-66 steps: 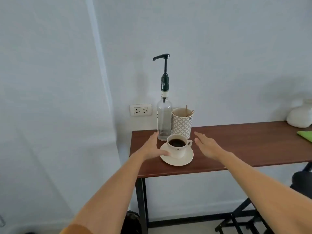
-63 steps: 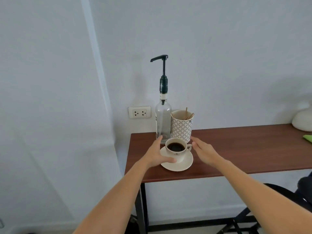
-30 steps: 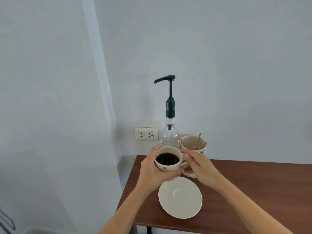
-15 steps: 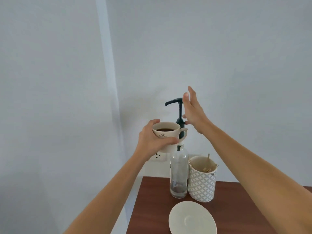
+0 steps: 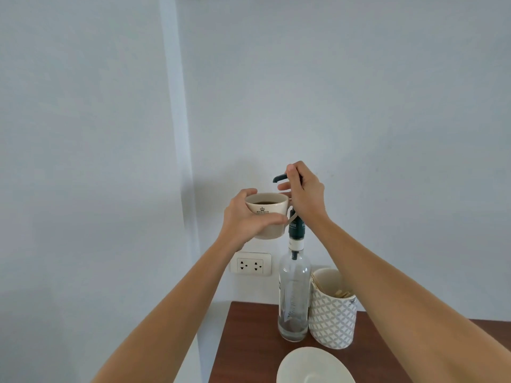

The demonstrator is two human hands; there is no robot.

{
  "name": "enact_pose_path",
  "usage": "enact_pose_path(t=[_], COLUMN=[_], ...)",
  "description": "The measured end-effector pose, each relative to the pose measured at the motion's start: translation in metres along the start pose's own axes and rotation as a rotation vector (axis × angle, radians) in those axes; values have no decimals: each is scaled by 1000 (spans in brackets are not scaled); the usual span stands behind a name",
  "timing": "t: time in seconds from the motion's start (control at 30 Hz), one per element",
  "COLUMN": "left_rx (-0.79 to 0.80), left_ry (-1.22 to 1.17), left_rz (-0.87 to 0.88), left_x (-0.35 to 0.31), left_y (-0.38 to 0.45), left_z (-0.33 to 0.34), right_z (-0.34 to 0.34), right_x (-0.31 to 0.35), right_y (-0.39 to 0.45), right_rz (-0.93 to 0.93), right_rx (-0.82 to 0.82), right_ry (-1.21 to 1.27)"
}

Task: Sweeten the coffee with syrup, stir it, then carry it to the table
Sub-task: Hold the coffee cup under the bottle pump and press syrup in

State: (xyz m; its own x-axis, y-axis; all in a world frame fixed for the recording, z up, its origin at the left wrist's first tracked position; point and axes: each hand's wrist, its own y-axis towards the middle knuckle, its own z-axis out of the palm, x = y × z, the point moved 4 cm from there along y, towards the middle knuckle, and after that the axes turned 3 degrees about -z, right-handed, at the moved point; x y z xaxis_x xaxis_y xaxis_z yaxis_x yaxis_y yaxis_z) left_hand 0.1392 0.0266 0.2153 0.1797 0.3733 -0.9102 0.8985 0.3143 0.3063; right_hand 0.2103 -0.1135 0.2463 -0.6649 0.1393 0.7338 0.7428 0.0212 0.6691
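My left hand (image 5: 249, 222) grips a cream coffee cup (image 5: 266, 210) with dark coffee in it, held in the air just under the dark green spout of the syrup pump (image 5: 279, 178). My right hand (image 5: 305, 193) is closed over the pump head, with the spout sticking out to the left of its fingers. The clear glass syrup bottle (image 5: 293, 297) stands on the brown table (image 5: 249, 341) and holds only a little syrup at its bottom. The cup's empty saucer (image 5: 312, 367) lies on the table in front of the bottle.
A white patterned holder (image 5: 331, 313) with wooden stir sticks stands right of the bottle, touching it. A wall socket (image 5: 251, 264) sits on the white wall behind my left forearm. The table's left edge lies just left of the bottle.
My left hand lifted the cup off the saucer up to the pump spout. My right hand let go of the cup, rose, and closed over the pump head.
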Motion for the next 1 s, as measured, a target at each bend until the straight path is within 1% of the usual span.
enact_pose_path(t=[0.13,0.23,0.8,1.0], left_rx=[2,0,-18,-21], left_ry=[-1,-3,8,4], left_rz=[-3,-1,1,0], left_x=[1,1,2,3], left_y=[4,6,13,14], left_z=[1,2,4,4], right_z=[2,4,9,8], right_x=[-1,-1,-6,-6], right_y=[-1,-1,1,1], right_rz=[-61,-90,-143,-133], right_rx=[-49,-55,-78,-75], right_ry=[-34,-54,-93,-64])
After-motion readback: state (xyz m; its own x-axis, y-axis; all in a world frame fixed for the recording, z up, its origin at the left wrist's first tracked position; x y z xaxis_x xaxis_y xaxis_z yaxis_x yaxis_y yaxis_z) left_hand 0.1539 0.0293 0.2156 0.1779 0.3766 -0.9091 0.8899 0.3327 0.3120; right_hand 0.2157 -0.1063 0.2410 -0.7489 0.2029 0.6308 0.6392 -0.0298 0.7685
